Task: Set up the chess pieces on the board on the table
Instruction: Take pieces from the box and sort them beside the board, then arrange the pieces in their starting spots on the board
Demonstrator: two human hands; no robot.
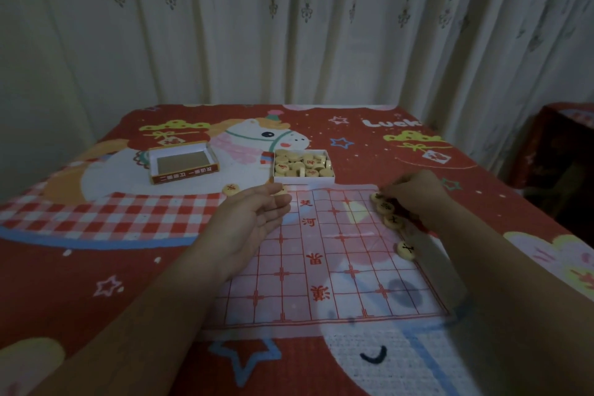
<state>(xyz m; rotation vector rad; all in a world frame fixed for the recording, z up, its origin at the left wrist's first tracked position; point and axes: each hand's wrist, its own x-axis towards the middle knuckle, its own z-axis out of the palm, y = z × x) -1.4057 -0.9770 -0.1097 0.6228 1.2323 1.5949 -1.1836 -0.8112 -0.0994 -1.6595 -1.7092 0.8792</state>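
Board (324,267) lies nearest, few discs (393,221) lining its right edge; right hand (414,193) pinches one there, seating it; left hand (254,219) waits with relaxed, straight fingers; beyond, box (303,178) holds the rest

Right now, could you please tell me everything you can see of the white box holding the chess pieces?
The white box is a shallow, open, rectangular tray, seemingly cardboard, lying flat on the red cartoon-printed cloth just beyond the board's far edge. It is heaped with pale round discs, some showing red characters, one or two on edge. Its lid lies apart to its left. Neither hand touches it.
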